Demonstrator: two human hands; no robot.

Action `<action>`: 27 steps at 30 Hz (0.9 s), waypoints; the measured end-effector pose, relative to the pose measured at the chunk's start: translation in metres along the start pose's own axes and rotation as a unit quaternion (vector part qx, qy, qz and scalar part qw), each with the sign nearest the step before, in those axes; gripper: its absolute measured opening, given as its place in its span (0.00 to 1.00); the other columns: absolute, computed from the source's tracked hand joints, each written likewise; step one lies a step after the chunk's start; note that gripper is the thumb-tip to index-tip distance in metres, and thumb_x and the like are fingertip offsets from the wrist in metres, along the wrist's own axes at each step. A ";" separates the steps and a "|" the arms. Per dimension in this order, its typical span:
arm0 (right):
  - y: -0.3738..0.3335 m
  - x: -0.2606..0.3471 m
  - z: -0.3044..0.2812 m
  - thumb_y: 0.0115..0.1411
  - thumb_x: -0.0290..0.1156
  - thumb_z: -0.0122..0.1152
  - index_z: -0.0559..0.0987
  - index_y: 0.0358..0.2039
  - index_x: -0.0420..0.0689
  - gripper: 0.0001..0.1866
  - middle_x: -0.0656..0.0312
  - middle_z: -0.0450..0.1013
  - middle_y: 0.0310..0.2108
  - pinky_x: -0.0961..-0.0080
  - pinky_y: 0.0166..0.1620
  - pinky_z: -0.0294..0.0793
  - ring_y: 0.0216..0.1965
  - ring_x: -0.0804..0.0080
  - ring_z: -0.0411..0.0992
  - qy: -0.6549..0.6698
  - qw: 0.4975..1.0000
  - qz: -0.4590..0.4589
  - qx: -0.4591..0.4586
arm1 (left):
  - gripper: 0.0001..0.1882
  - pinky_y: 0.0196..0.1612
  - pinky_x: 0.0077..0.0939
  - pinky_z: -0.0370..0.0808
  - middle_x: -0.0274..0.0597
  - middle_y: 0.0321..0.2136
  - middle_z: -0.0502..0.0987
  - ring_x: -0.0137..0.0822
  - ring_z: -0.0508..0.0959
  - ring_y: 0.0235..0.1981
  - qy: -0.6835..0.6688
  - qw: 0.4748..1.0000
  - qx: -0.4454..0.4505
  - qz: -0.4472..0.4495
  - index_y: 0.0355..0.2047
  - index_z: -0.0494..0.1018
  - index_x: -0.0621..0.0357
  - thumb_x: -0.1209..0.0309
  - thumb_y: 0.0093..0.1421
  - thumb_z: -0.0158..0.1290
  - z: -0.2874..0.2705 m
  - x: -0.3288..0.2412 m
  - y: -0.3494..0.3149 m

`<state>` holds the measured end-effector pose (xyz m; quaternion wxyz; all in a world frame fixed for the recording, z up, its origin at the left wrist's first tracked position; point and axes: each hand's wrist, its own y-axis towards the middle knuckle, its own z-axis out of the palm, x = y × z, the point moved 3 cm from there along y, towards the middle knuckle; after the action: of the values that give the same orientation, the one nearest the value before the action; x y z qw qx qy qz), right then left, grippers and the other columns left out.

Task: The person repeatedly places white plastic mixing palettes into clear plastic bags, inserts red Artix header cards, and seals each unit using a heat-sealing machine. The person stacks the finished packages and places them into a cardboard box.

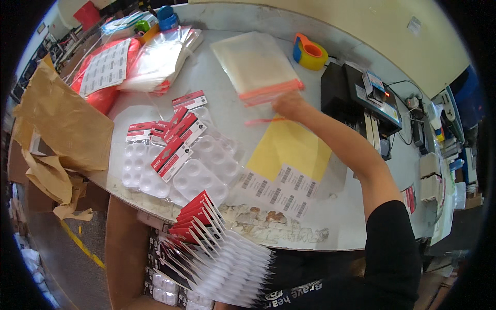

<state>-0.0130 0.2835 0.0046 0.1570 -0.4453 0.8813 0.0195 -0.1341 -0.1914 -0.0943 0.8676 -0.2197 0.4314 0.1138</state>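
- One fanned stack of carded white trays (227, 263) stands nearest, before the counter (336, 217); left hand out of sight, state cannot be told.
- Beyond, the right hand (289, 105), fingers curled in, touches the clear bags (253, 59) at their red edge; grip unconfirmed.
- Step, as judged: taking one bag; next move calls for separating it cleanly.
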 end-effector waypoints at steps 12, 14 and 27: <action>-0.173 0.092 -0.018 0.48 0.33 0.58 0.78 0.25 0.45 0.06 0.55 0.74 0.26 0.57 0.34 0.70 0.30 0.53 0.74 0.192 0.979 -0.006 0.068 | 0.48 0.55 0.38 0.66 0.44 0.47 0.71 0.41 0.72 0.49 0.064 0.975 0.211 0.021 0.55 0.61 0.64 0.62 0.34 0.70 0.035 -0.015 -0.039; -0.207 0.115 -0.019 0.49 0.33 0.56 0.78 0.28 0.42 0.09 0.51 0.76 0.29 0.60 0.35 0.74 0.32 0.52 0.75 0.248 0.964 -0.070 0.071 | 0.48 0.55 0.37 0.66 0.44 0.47 0.71 0.41 0.72 0.49 0.058 0.956 0.288 0.019 0.55 0.61 0.64 0.62 0.34 0.70 0.060 -0.016 -0.042; -0.292 0.104 -0.005 0.50 0.37 0.65 0.84 0.28 0.46 0.09 0.57 0.78 0.24 0.74 0.29 0.72 0.23 0.66 0.75 0.517 0.840 -0.004 0.164 | 0.70 0.62 0.34 0.55 0.52 0.57 0.60 0.42 0.62 0.58 0.281 0.909 0.305 -0.050 0.66 0.39 0.62 0.62 0.27 0.74 0.127 0.008 -0.079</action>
<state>0.1593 0.0259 0.0099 -0.2501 -0.3617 0.8233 -0.3590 -0.0099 -0.1997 -0.0104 0.7399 0.0112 0.6594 -0.1329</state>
